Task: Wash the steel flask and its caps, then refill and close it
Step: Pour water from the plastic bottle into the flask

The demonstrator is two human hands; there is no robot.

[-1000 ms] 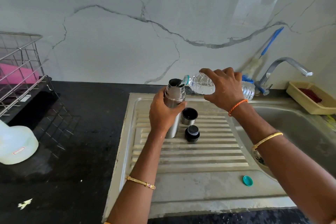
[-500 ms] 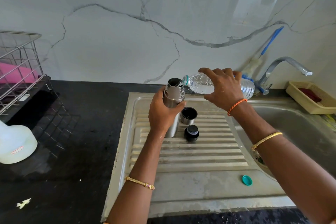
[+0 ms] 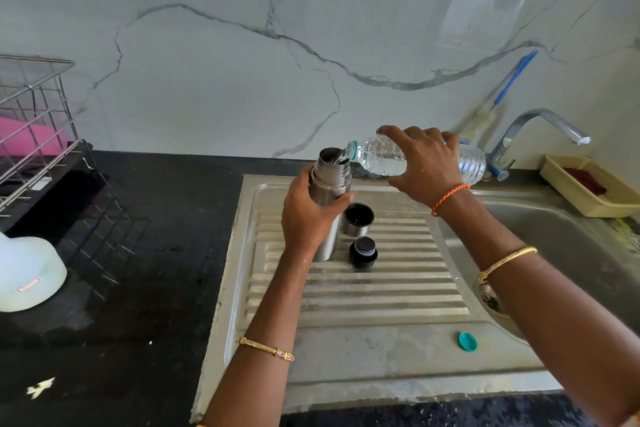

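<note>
flask (image 3: 330, 191) stands upright on the drainboard (image 3: 363, 302), left hand (image 3: 308, 218) wrapped round its body. right hand (image 3: 424, 166) grips the tipped water bottle (image 3: 381, 158), neck at flask mouth. pour slow, keep flask steady; 2 caps (image 3: 358, 218) wait just right of flask.

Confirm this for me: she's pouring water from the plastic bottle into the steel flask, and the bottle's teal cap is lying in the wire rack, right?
Not quite. The teal cap lies on the steel drainboard near the sink basin, not in the wire rack; the head view shows it. The rest holds.
</note>
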